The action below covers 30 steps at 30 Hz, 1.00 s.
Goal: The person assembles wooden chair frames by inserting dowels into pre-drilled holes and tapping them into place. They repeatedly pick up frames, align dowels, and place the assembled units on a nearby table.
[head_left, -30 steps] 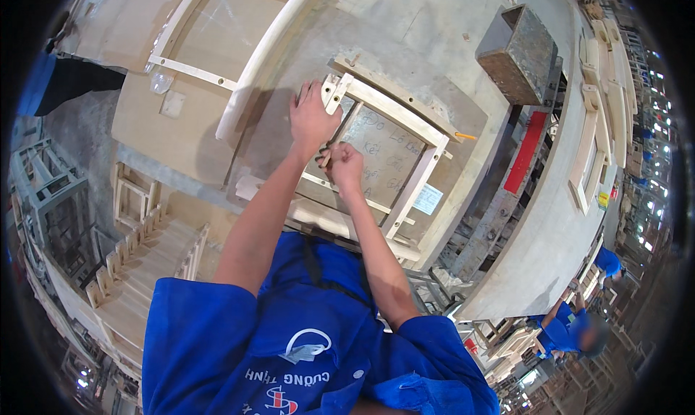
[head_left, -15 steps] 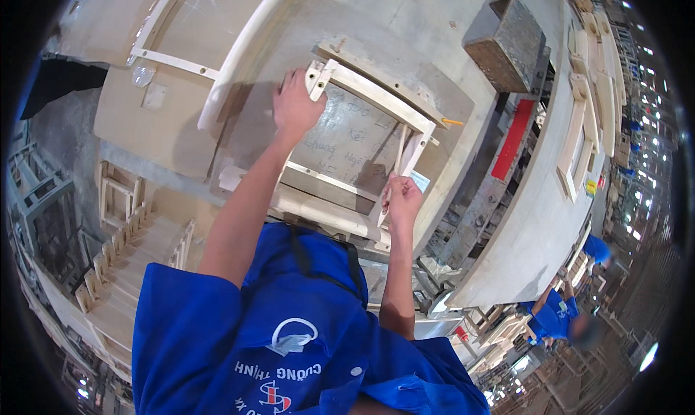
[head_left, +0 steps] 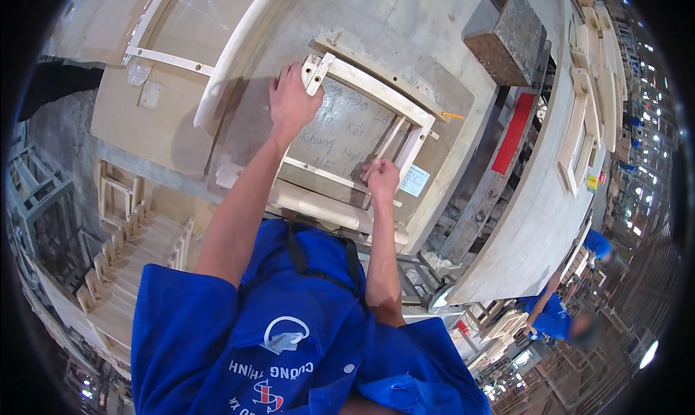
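A pale wooden frame (head_left: 376,89) lies flat on the grey workbench (head_left: 434,24). My left hand (head_left: 291,100) rests on the frame's far left corner, fingers spread, pressing it down. My right hand (head_left: 381,178) is closed around a thin wooden rod (head_left: 387,146) that slants up inside the frame, near its right rail. A wooden dowel pin (head_left: 335,39) sticks up at the frame's far edge.
A long curved wooden rail (head_left: 232,53) lies left of the frame. A rusty metal box (head_left: 507,35) stands at the back right, a red bar (head_left: 512,133) beside the bench. Wooden frames (head_left: 123,256) are stacked at lower left. Another person in blue (head_left: 554,317) works at lower right.
My right hand moved from the frame's near left rail across to its right side and now grips the thin rod. My left hand stayed on the far left corner.
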Each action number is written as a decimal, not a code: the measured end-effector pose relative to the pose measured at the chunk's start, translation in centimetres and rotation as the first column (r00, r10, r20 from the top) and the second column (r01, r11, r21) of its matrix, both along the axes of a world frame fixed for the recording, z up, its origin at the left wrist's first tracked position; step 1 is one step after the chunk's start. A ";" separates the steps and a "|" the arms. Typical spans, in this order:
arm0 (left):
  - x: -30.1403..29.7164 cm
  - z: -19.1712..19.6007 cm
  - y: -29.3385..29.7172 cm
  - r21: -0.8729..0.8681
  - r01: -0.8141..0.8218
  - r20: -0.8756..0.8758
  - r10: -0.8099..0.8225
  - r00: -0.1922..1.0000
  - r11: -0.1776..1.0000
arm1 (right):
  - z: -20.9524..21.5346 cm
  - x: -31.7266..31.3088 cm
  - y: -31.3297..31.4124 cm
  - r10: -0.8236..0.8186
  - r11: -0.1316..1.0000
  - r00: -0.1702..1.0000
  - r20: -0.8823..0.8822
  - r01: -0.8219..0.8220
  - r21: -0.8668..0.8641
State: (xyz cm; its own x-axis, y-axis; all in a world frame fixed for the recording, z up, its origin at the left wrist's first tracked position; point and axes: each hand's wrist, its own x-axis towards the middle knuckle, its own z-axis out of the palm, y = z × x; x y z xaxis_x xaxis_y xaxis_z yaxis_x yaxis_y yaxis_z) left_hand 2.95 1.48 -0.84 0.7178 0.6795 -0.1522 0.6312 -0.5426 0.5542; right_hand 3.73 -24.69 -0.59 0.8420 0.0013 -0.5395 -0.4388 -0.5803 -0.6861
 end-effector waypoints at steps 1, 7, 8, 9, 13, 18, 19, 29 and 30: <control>-0.1 -0.3 -0.1 0.044 -0.016 0.044 0.014 0.999 0.999 | -0.4 0.3 0.2 -0.025 0.999 0.999 0.025 0.024 0.024; -0.1 -0.5 -0.2 0.003 -0.034 0.069 0.034 0.997 0.999 | 0.2 1.4 0.3 -0.072 0.989 0.991 -0.117 0.086 0.121; 0.1 -0.5 -0.3 0.017 -0.032 0.081 0.031 0.996 0.999 | 0.0 1.5 0.2 -0.100 0.983 0.986 -0.137 0.119 0.141; -0.1 -0.4 -0.2 0.032 -0.031 0.087 0.028 0.996 0.999 | -0.5 1.3 0.1 -0.155 0.955 0.975 -0.162 0.190 0.228; -0.2 -0.6 -0.3 0.041 -0.037 0.058 0.034 0.998 0.998 | -1.4 1.4 0.3 -0.304 0.781 0.900 -0.312 0.423 0.460; -0.2 -0.3 -0.3 0.033 -0.022 0.036 0.021 0.999 0.999 | -1.3 0.8 1.1 -0.405 0.697 0.867 -0.290 0.498 0.516; -0.2 -0.3 -0.3 0.039 -0.027 0.037 0.026 0.999 0.999 | -1.6 0.7 1.0 -0.414 0.714 0.871 -0.264 0.491 0.500; -0.4 -0.2 0.0 0.010 -0.012 0.073 0.011 0.997 1.000 | -0.9 0.8 1.5 -0.421 0.792 0.875 -0.238 0.483 0.374; -0.3 -0.6 -0.1 0.036 -0.013 0.100 0.009 0.995 0.999 | -0.4 0.9 1.5 -0.375 0.849 0.902 -0.214 0.427 0.311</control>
State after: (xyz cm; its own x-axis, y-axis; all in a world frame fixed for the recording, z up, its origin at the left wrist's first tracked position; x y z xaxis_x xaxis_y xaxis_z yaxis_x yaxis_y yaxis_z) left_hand 2.62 1.41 -1.47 0.7204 0.6913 -0.0551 0.5797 -0.5567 0.5949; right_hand 4.64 -23.14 -0.99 0.7246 -0.1140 -0.6797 -0.6884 -0.0728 -0.7217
